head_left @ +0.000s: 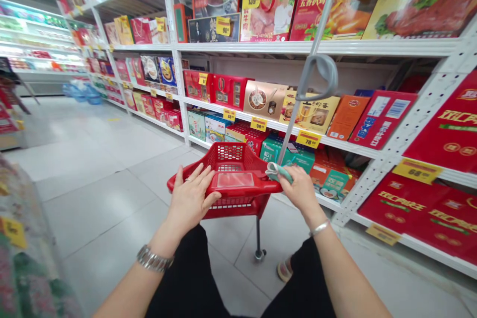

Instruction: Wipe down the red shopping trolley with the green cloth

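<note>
A red plastic shopping cart (pixel 272 188) with perforated basket walls stands right in front of me. My left hand (pixel 193 194) lies palm down on the left part of its handle, fingers stretched out. A ring and a metal watch show on that side. At the handle's right end, my right hand (pixel 296 184) is closed around a folded pale green cloth (pixel 278 171). Behind this hand a slim grey pole (pixel 293 124) rises at a slant, with a looped grey grip (pixel 328 77) partway up; its lower end is hidden.
White metal shelves (pixel 316 48) full of boxed foods with yellow price tags run along the right. Tiled floor (pixel 100 198) stretches ahead on the left. A blurred display (pixel 26 258) borders the near left. Blue containers (pixel 84 92) sit farther off, before lit shelves.
</note>
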A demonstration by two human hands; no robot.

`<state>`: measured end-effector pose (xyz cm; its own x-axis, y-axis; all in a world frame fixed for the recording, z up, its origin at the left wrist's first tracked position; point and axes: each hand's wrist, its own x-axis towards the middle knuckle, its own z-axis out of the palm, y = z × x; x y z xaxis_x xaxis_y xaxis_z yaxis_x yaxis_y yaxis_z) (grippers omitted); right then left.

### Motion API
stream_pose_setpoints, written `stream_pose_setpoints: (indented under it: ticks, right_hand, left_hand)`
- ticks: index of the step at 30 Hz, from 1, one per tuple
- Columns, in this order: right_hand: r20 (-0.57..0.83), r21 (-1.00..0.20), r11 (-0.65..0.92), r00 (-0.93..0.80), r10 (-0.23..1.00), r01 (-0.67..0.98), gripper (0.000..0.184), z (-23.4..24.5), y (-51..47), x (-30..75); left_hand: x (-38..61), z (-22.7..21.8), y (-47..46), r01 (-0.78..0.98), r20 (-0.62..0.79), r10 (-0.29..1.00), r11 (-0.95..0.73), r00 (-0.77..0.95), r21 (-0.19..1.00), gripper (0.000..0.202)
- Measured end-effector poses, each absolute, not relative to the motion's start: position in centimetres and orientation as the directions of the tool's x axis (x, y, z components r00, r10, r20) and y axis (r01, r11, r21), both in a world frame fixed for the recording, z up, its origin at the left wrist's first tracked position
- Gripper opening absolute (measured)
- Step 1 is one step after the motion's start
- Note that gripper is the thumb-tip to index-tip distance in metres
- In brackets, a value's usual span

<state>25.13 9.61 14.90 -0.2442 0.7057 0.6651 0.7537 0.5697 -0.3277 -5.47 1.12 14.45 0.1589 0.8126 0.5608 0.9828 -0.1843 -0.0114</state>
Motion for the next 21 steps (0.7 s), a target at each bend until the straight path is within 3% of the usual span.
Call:
stream_pose_setpoints:
  ticks: [3,7,13,18,21]
  right_hand:
    - [0.614,-0.366,0.579,-0.278,0.738,0.729,0.014,15.0,11.4,25.9]
    - [0.605,-0.332,0.601,-0.325,0.727,0.727,0.011,15.3,11.9,24.9]
    - [0.642,-0.333,0.651,-0.342,0.686,0.682,0.016,15.0,9.0,22.2]
    - [0.748,-0.442,0.770,-0.285,0.599,0.460,0.014,13.9,4.8,19.3]
    - [0.787,-0.474,0.845,-0.310,0.533,0.248,0.017,13.8,2.6,18.1]
  left_hand:
    - [-5.6,14.8,2.3,0.984,0.536,0.831,-0.178,0.150,0.000,0.056]
    - [-6.5,15.1,4.1,0.986,0.514,0.849,-0.164,0.123,0.034,0.052]
    - [-9.7,15.5,6.1,0.986,0.460,0.887,-0.047,-0.034,0.162,0.053]
    - [-11.0,15.6,6.3,0.958,0.430,0.881,0.079,-0.196,0.275,0.058]
    - [-9.3,14.8,5.1,0.965,0.467,0.880,-0.041,-0.088,0.260,0.062]
